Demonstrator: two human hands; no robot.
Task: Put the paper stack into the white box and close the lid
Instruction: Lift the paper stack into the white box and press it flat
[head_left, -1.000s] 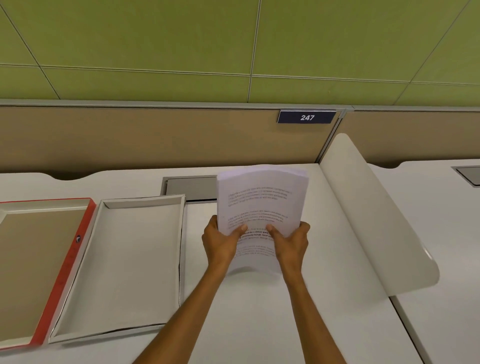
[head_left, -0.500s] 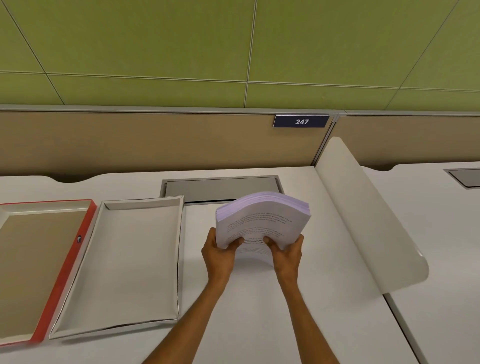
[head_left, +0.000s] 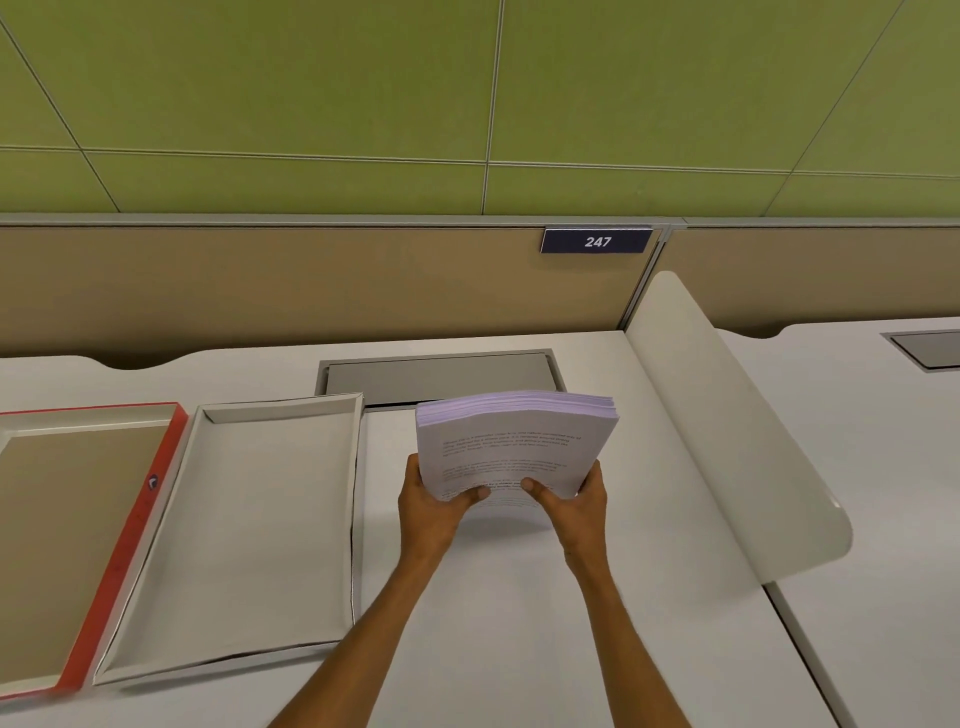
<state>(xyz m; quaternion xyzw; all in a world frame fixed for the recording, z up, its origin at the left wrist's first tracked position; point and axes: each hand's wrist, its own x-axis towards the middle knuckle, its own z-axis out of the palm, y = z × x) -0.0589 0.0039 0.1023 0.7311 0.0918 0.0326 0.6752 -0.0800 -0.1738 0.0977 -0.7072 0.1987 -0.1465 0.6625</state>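
A thick stack of printed white paper (head_left: 511, 441) hangs just above the desk, nearly flat, its far edge fanned. My left hand (head_left: 434, 506) grips its near left corner and my right hand (head_left: 574, 512) grips its near right corner, thumbs on top. The open white box (head_left: 280, 410) lies empty on the desk to the left of the stack, about a hand's width away. Beside that box, further left, lies the red-edged lid (head_left: 124, 551) with its brown inside facing up.
A grey cable hatch (head_left: 441, 374) is set in the desk (head_left: 493, 623) behind the stack. A curved white divider (head_left: 727, 441) rises on the right, with another desk beyond it. A tan partition with a sign reading 247 (head_left: 596, 241) closes off the back.
The stack has tipped down from nearly upright to almost flat and come lower towards the desk. Both hands kept their grip on its near edge.
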